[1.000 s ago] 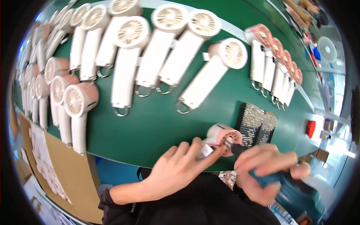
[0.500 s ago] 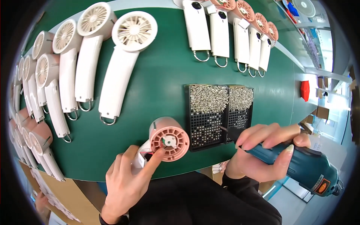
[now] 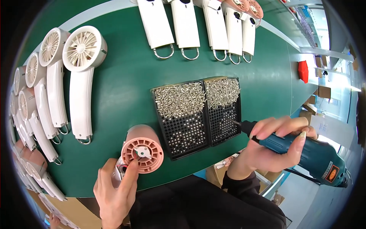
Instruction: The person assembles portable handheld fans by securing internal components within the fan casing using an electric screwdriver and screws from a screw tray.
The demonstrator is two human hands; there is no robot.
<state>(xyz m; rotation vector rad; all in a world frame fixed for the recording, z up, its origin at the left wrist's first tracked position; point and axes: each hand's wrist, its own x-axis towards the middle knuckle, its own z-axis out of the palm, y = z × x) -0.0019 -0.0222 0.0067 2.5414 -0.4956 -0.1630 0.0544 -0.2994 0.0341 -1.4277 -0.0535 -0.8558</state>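
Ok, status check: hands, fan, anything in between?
Left hand holding pink fan, slotted face showing. Right hand gripping teal electric screwdriver. Black screw trays between fan and screwdriver, bit seemingly over the right-hand one.

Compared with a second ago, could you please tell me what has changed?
The right hand has moved the teal electric screwdriver rightward, away from the pink fan head, and its bit is now over the right-hand screw tray. Nothing was newly grasped or let go: the left hand still holds the pink fan head.
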